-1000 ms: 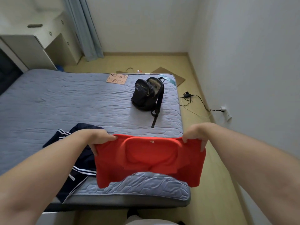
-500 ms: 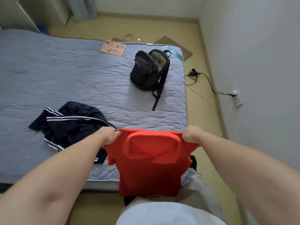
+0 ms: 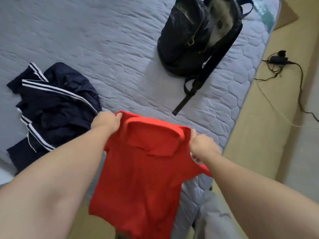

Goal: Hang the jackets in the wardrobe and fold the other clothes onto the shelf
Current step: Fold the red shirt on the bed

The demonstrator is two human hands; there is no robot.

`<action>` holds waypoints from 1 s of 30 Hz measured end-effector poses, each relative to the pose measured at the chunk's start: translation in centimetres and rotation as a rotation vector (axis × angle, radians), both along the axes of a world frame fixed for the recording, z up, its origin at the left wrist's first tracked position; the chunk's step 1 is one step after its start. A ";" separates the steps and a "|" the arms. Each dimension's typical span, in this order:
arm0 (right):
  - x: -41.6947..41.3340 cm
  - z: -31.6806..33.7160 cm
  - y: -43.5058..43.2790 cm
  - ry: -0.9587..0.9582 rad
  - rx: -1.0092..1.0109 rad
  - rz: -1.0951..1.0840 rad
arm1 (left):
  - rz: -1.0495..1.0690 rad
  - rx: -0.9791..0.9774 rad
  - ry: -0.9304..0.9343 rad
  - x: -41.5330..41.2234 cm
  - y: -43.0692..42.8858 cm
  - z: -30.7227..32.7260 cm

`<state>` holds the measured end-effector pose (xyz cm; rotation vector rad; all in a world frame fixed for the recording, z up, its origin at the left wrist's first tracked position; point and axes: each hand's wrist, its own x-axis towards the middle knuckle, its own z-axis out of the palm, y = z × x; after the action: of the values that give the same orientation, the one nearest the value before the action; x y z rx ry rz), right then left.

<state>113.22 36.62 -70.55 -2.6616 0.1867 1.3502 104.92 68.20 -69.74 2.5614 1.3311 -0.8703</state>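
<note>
While the red polo shirt (image 3: 141,169) hangs by its shoulders above the near edge of the bed (image 3: 103,40), its long axis runs from the collar, out over the bed, down and back toward the person. The hem dangles off that near edge in a blur. That, I'd say, is what the coming move turns on: the shirt is spread wide but rests on nothing, so folding it would mean laying it flat on the near part of the bed, straight ahead of and below both hands. The left hand (image 3: 106,122) has its fingers curled tight round the shirt's left shoulder. The right hand (image 3: 202,146) is bunched round the right shoulder the same way, thumb up by the end of the collar. Neither is open at all, and neither has hold of anything else. The left hand sits a little further in over the bed than the right, so the collar line slants. On the near left part of the bed a navy jacket (image 3: 51,107) with white stripes lies crumpled right beside the left hand; whether they touch I can't tell. Further in, toward the bed's right edge, stands a black backpack (image 3: 195,37), its strap trailing toward the shirt. Off the bed's right edge a charger (image 3: 278,59) and its cable lie on the floor.
</note>
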 end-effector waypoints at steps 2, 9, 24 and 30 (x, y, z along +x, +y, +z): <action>2.3 -4.0 0.7 -0.018 0.091 -0.024 | -0.025 0.036 -0.028 2.4 -1.0 -3.3; 0.4 -13.9 -4.0 0.027 0.085 -0.064 | -0.459 -0.063 -0.111 3.4 -12.7 -12.2; -4.8 -14.3 -12.2 0.071 0.136 -0.104 | 0.000 -0.113 -0.285 4.3 -18.5 -16.5; -6.8 -12.9 -11.3 0.039 0.213 -0.466 | -0.433 -0.284 -0.399 -1.7 -21.0 -14.1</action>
<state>106.41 25.31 -83.41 -2.2310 0.5899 1.1905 103.20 47.23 -83.83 2.6345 0.5147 -0.5071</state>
